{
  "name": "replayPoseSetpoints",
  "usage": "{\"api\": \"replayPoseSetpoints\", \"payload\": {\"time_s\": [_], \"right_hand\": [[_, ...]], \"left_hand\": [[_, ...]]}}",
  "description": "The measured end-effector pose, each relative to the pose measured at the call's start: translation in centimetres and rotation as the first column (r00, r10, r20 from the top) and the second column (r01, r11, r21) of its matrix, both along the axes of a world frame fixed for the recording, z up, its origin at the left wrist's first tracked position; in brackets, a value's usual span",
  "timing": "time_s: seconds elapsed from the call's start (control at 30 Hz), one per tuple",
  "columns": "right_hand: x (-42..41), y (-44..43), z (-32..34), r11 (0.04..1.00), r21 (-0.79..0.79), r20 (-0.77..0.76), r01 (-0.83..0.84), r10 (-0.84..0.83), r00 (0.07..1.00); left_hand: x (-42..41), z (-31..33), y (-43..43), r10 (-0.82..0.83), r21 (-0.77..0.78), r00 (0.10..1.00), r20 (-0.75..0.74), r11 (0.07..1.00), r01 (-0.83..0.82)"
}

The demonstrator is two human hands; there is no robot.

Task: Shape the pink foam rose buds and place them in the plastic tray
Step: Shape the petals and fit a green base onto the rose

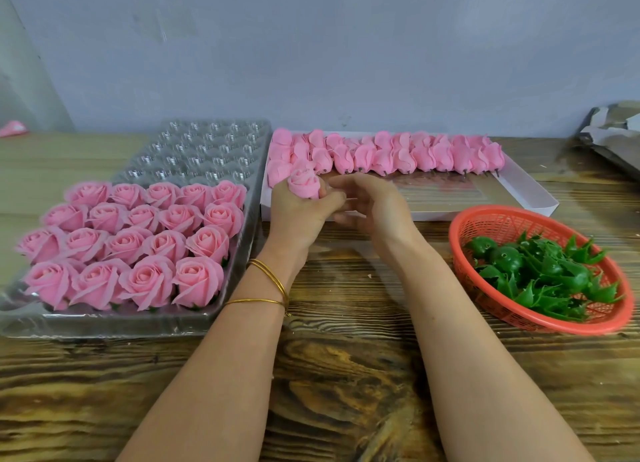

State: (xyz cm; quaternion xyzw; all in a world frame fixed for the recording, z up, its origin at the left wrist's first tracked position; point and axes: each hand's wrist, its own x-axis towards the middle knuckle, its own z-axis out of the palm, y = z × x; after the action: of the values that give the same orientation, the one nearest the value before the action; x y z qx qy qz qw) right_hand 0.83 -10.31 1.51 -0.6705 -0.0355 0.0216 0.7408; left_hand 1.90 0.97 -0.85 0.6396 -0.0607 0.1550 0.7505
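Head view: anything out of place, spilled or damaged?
Mostly tidy. One stray pink piece lies alone at the far left by the wall, apart from the plastic tray and the white box. The shaped roses sit in even rows, and the green calyxes are all inside the red basket. No visible damage.

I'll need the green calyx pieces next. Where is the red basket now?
Head view: the red basket sits on the wooden table at the right, just right of the right hand and in front of the white tray of unshaped buds.
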Motion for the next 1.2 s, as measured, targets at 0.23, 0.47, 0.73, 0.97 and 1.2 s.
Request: {"api": "replayPoseSetpoints", "payload": {"time_s": [0.23,0.47,0.73,0.97,1.2], "right_hand": [[-0.1,-0.6,0.2,0.988,0.104,-0.056,-0.112,0.118,0.991],[-0.7,-0.6,0.0,0.922,0.245,-0.083,-0.298,0.327,0.941],[-0.6,-0.1,-0.2,0.898,0.3,-0.118,-0.323,0.371,0.921],[-0.5,-0.3,-0.6,0.877,0.342,-0.127,-0.337,0.398,0.909],[-0.3,-0.4,-1.1,0.882,0.324,-0.106,-0.342,0.394,0.913]], "left_hand": [[-0.1,0.4,0.0,0.019,-0.015,0.998,0.06,1.0,-0.018],[-0.3,0.3,0.1,-0.039,-0.073,0.997,0.072,0.996,0.044],[-0.3,0.3,-0.2,-0.116,-0.072,0.992,0.056,0.99,0.12],[-0.3,0.2,-0.1,-0.19,0.006,0.981,0.034,0.982,0.19],[-0.3,0.3,0.0,-0.144,0.087,0.99,0.009,0.986,0.142]]}}
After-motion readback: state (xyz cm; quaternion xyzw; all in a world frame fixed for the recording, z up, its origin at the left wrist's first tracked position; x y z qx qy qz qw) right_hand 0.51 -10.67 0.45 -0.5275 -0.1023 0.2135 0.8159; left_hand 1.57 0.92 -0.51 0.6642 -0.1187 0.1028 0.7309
